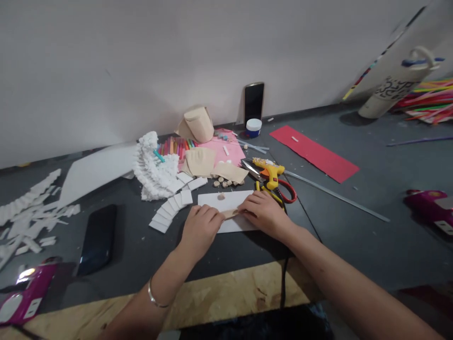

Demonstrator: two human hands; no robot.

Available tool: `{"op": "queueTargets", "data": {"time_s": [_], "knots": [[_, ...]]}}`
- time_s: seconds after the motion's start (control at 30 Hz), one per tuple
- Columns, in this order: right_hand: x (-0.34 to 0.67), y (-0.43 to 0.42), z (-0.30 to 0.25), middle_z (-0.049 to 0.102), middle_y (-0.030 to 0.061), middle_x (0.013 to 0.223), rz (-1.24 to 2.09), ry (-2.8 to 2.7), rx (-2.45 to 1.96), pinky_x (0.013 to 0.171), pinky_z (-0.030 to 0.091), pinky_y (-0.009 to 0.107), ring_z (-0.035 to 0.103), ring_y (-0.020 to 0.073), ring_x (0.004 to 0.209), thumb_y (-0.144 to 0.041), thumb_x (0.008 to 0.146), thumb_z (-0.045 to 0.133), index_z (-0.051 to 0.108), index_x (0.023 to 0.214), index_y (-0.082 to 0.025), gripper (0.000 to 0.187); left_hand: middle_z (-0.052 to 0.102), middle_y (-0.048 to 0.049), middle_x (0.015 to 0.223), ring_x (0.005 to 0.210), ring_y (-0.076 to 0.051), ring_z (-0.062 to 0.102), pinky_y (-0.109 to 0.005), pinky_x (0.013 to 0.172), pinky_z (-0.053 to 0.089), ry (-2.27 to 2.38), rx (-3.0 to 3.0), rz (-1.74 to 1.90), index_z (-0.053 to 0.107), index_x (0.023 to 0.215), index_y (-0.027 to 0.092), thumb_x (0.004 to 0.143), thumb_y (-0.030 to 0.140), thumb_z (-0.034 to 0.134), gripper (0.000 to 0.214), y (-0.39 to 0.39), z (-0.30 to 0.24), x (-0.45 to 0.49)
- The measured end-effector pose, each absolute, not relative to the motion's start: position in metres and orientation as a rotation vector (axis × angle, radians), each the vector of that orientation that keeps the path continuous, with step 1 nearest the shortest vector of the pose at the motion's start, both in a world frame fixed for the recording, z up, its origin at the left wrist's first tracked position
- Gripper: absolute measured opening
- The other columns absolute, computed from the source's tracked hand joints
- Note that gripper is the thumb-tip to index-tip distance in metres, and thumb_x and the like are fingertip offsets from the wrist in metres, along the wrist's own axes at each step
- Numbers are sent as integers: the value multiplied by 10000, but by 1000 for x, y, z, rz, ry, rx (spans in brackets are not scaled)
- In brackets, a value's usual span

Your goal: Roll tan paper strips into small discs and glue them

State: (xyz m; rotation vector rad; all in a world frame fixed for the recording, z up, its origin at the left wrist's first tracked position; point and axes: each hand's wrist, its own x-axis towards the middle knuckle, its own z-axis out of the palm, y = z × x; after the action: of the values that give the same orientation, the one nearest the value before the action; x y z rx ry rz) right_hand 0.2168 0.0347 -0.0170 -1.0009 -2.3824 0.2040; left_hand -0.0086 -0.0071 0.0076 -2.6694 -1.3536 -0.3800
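My left hand [200, 231] and right hand [264, 213] are both curling low and nearly closed, their fingertips coming together from either side over a small tan card strip [230, 213]; I am holding that strip between them, flat against a white card sheet [240, 225], though my fingers are hiding most of it. A thin metal bangle [157, 295] is circling my left wrist. A small brown chip [221, 196] is sitting on the white card sheet just above my fingers; to the left, white card tiles [170, 208] are fanning out in an arc, almost touching the sheet.

Just past my right hand, a yellow-and-orange glue gun [271, 172] is lying across red-handled scissors [286, 193]; small wooden discs [222, 182] are scattering beside them, near tan card pieces [200, 161] that are resting on a pink sheet [230, 148] — coloured sticks [175, 147] are lying there too. A white paper ruffle [154, 167] is heaping up on the left of them.

Further out, a phone [254, 101] is leaning upright against the wall [141, 61], with a white-lidded jar [254, 126] in front of it; a red strip [313, 153] and a metal ruler [336, 196] are lying on the dark surface [329, 241], and a black phone [97, 240] is lying well to my left.
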Motion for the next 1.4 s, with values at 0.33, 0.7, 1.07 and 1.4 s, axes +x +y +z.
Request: {"op": "queueTargets", "data": {"time_s": [0.33,0.7,1.07,1.4], "knots": [[217,23,-2,657,48,765,-33,-2536,-983,748,304,339,504,188,786,-240,927,552,686,812,-199,181,662,-52,868,842,-214,564,-375,729,318,-1387,-2714,-456,641,929,214,933,304,532,142,-16,4,-6],[216,13,5,639,49,745,-38,-2599,-971,730,290,338,503,191,779,-233,939,540,697,846,-210,183,670,-43,833,808,-192,554,-359,707,315,-1414,-2679,-420,672,887,230,962,262,474,214,-23,4,-23],[222,15,-11,671,42,872,225,-2402,-1117,765,321,342,508,200,833,-226,884,622,679,838,-219,73,660,-25,865,844,-199,550,-360,732,325,-1827,-2708,-698,663,826,218,917,335,558,182,-19,-5,-27],[225,16,-17,642,72,1059,294,-2309,-1235,804,376,393,505,249,952,-297,825,695,683,767,-225,93,652,-15,799,813,-194,545,-356,735,303,-2010,-2721,-732,659,732,215,910,392,560,270,-15,-4,-31]]}}
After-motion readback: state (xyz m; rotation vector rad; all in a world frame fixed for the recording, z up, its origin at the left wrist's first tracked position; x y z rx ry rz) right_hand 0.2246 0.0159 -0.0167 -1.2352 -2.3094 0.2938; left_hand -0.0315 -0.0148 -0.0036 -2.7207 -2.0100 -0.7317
